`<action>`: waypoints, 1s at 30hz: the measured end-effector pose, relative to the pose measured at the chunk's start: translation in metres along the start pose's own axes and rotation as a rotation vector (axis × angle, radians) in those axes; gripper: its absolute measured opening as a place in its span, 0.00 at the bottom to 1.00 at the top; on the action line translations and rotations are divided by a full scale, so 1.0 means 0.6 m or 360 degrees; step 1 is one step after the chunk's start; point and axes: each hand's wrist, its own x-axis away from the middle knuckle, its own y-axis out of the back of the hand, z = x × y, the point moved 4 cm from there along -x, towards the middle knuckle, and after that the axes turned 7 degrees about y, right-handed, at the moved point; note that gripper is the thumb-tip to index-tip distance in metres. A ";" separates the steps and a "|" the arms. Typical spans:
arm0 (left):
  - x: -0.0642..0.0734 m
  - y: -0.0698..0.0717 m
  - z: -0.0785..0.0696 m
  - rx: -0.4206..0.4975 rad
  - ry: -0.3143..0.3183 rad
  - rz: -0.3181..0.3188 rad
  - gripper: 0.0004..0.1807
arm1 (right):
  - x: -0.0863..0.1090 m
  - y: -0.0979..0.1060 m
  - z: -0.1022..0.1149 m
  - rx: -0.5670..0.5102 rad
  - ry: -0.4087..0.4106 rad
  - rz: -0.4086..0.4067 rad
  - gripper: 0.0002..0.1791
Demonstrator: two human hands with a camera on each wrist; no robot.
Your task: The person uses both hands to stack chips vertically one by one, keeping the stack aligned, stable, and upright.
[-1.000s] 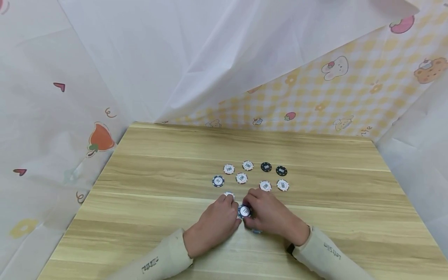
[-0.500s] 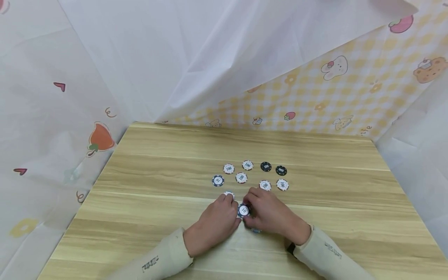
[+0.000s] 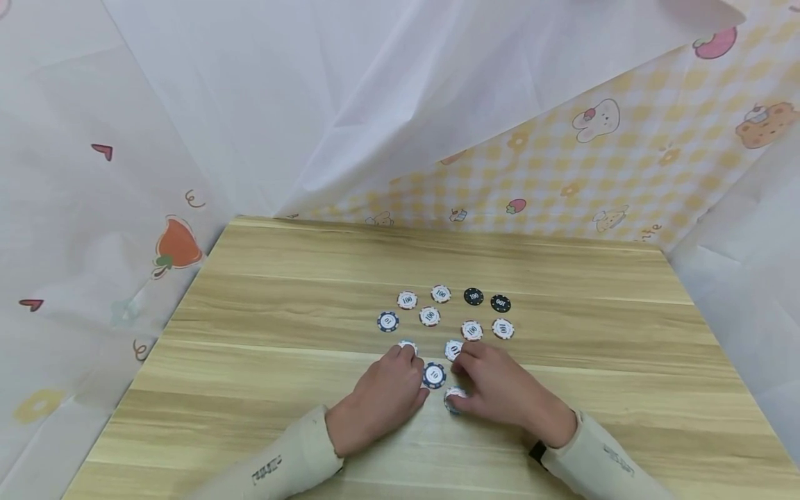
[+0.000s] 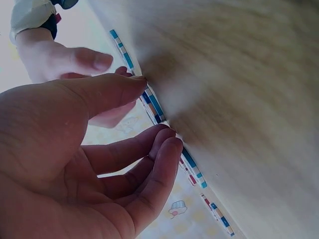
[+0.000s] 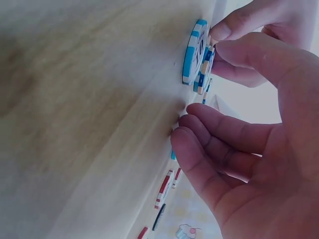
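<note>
A dark blue-edged poker chip marked 10 (image 3: 434, 376) lies on a light blue-edged chip (image 4: 157, 105); the wrist views show their stacked edges. My left hand (image 3: 384, 389) curls round the left side of this stack, thumb at the near edge and fingers at the far edge. Its knuckles partly cover another light blue chip (image 3: 407, 344). Just right of the stack, my right hand (image 3: 496, 389) holds nothing, with a gap between thumb and fingers. Its thumb overlaps a light blue chip (image 3: 452, 401) in the head view, and its fingers overlap another light blue chip (image 3: 451, 350).
Behind the hands, several white red-edged 100 chips (image 3: 430, 317) lie spread on the wooden table (image 3: 300, 292). Two black chips (image 3: 473, 296) are at the back right, and a separate dark blue 10 chip (image 3: 387, 321) is at the left. Patterned cloth (image 3: 550, 173) hangs behind the table.
My right hand has let go of the dark blue chip and shifted right, uncovering the light blue chips above and below it. My left hand has stayed in place.
</note>
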 end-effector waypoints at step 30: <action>0.002 0.004 0.000 0.0049 0.0012 -0.0022 0.18 | 0.015 0.006 0.018 -0.0173 -0.0123 0.0200 0.20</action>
